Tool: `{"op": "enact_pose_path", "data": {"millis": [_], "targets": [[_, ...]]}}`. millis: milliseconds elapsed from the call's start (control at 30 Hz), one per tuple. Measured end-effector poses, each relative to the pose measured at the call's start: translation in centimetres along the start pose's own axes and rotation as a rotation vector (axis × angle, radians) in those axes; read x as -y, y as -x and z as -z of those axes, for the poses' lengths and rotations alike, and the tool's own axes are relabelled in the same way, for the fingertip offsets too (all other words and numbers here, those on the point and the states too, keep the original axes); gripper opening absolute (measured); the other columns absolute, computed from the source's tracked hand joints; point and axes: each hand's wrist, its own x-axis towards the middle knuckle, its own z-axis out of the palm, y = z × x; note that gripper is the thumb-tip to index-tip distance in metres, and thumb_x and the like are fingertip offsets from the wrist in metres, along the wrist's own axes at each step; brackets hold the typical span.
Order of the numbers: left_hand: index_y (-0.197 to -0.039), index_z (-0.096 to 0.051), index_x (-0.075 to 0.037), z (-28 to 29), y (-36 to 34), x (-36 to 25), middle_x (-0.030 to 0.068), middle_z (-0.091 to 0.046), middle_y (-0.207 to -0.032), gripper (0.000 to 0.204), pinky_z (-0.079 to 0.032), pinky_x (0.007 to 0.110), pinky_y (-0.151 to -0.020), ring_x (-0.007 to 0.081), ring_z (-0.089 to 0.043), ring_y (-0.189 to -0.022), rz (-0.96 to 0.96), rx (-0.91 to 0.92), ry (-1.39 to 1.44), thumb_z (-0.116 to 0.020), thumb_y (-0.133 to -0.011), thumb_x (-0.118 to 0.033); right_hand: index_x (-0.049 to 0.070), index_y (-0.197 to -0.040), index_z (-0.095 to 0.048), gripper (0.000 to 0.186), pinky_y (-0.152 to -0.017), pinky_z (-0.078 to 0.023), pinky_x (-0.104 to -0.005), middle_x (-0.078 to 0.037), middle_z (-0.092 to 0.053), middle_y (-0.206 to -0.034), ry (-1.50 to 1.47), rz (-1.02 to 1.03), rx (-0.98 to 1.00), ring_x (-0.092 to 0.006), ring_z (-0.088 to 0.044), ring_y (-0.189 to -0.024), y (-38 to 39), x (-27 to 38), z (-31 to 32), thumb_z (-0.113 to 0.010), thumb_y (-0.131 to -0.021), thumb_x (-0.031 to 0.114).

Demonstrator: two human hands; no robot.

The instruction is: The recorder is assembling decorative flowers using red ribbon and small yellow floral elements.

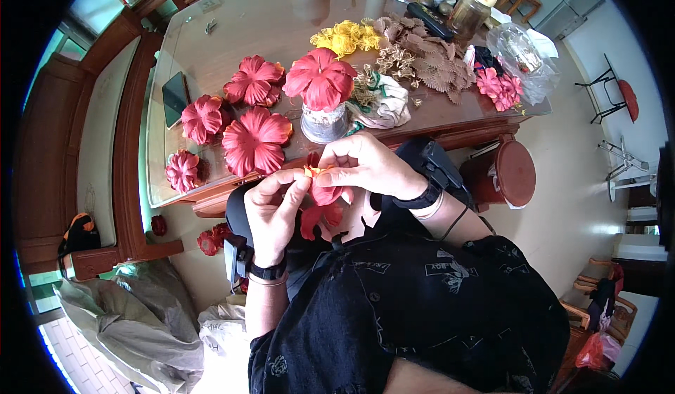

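Over my lap, at the table's near edge, both hands pinch a red artificial flower petal piece (326,195) with a yellow-orange edge. My left hand (273,211) is closed with thumb and fingertips on its left side. From the right, my right hand (371,169) is closed on the same edge, fingertips close to the left ones. More red petals (322,220) hang just below; whether they are joined to the held piece, I cannot tell. On the table beyond, a large red fabric flower (320,79) rests on top of a grey cup (325,125).
Several red flower heads (257,139) lie on the glass-topped table's left half, near a phone (175,99). Behind the cup are yellow flowers (344,37), brown leaf pieces (437,63) and a white cloth glove (388,104). A red-brown bucket (503,172) stands at the right.
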Motion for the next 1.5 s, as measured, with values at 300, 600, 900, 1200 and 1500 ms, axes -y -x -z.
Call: {"op": "enact_pose_path", "data": {"millis": [300, 600, 900, 1200, 1500], "targets": [[-0.095, -0.064, 0.002, 0.2, -0.1, -0.2, -0.0023, -0.062, -0.082, 0.007, -0.044, 0.019, -0.068, 0.0037, -0.053, -0.072, -0.052, -0.066, -0.096, -0.063, -0.09, -0.004, 0.001, -0.082, -0.061, 0.02, -0.045, -0.043, -0.0176, 0.001, -0.06, -0.067, 0.06, 0.022, -0.114, -0.0024, -0.054, -0.054, 0.2, -0.2, 0.1, -0.072, -0.085, 0.018], [-0.088, -0.065, 0.0, 5.3, -9.4, -2.3, -0.0034, -0.059, -0.074, 0.009, -0.041, 0.018, -0.062, 0.0021, -0.049, -0.067, -0.37, -0.449, -0.398, -0.06, -0.092, -0.007, 0.001, -0.084, -0.061, 0.016, -0.047, -0.04, -0.0175, 0.001, -0.059, -0.067, -0.009, -0.001, -0.155, -0.0026, -0.052, -0.055, 2.4, -0.9, 2.6, -0.071, -0.085, 0.014], [-0.084, -0.063, -0.006, 7.1, -23.1, 2.0, 0.0134, -0.065, -0.074, 0.012, -0.051, 0.04, -0.064, 0.0317, -0.064, -0.069, -0.579, -0.408, -1.235, -0.063, -0.084, -0.018, 0.001, -0.089, -0.062, 0.014, -0.07, -0.047, -0.0227, -0.001, -0.063, -0.082, 0.11, 0.072, -0.198, -0.007, -0.059, -0.075, 3.8, 0.1, 3.8, -0.072, -0.083, 0.009], [-0.092, -0.067, 0.003, 0.8, -14.9, -0.1, 0.0, -0.064, -0.076, 0.024, -0.043, 0.02, -0.062, 0.0041, -0.053, -0.066, -0.102, -0.101, -0.13, -0.061, -0.094, -0.021, 0.0, -0.098, -0.067, 0.014, -0.075, -0.046, -0.0233, -0.004, -0.066, -0.092, 0.394, 0.223, -0.385, -0.0076, -0.059, -0.082, 2.6, 0.2, 7.0, -0.06, -0.088, 0.006], [-0.084, -0.063, -0.006, -1.5, -10.8, -1.6, 0.0007, -0.063, -0.071, 0.019, -0.044, 0.019, -0.058, 0.0063, -0.057, -0.059, 0.156, 0.038, 0.191, -0.066, -0.09, -0.024, 0.001, -0.106, -0.067, 0.03, -0.07, -0.042, -0.0179, 0.002, -0.062, -0.084, 0.173, 0.125, -0.482, -0.0032, -0.053, -0.078, -2.1, 1.1, 8.5, -0.073, -0.084, 0.02]]}}
